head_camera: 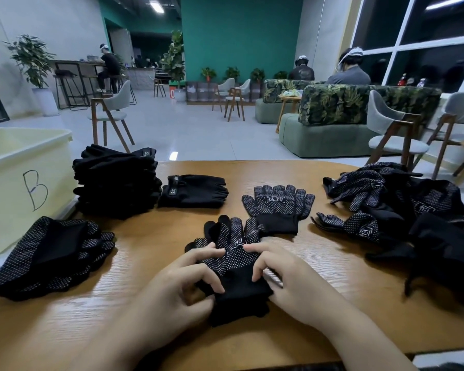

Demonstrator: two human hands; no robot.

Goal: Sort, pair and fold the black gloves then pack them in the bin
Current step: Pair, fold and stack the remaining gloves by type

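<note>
A black dotted glove lies in the middle of the wooden table, fingers pointing away from me. My left hand pinches its cuff and left edge. My right hand grips its right edge with curled fingers. A second dotted glove lies flat just beyond it. Folded dotted gloves are stacked at the left, and a loose pile of dotted gloves lies at the right. A pale yellow bin marked "B" stands at the far left.
A tall stack of plain black fingerless gloves stands beside the bin, with one more pair to its right. Chairs, sofas and seated people fill the room beyond the table's far edge.
</note>
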